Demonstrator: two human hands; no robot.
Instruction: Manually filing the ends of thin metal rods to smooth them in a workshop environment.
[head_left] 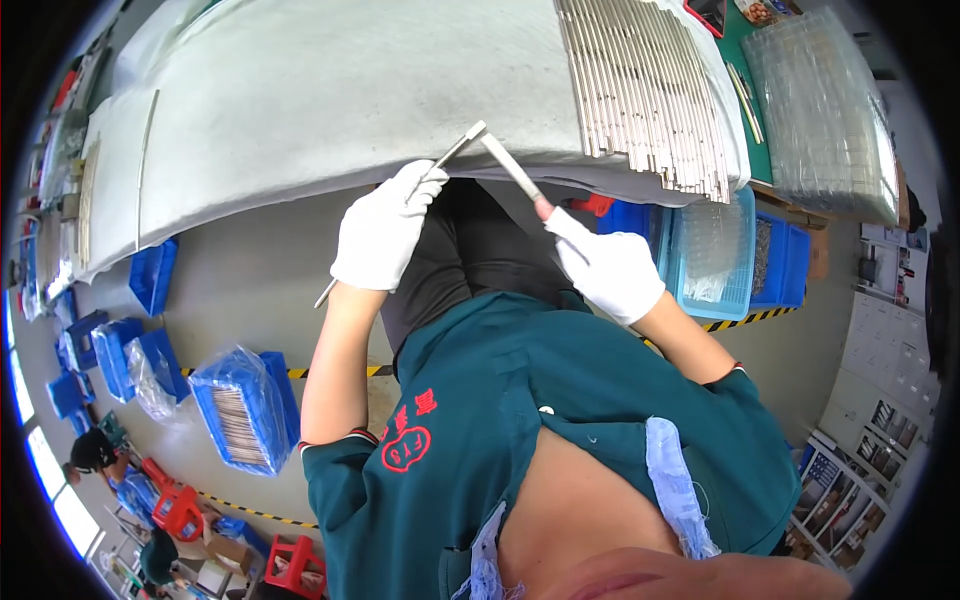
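While both white-gloved hands are hovering at the desk (pixel 300 110) edge, left hand (pixel 383 230) fingers are pinching one thin flat metal strip (pixel 455 147), right hand (pixel 607 268) fingers pinching another silvery strip (pixel 512 167), tips meeting above the white padded cover.

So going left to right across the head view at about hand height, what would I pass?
Small blue bin under the table edge → left hand holding a thin metal rod → right hand holding a flat metal strip → light blue basket → dark blue crate.
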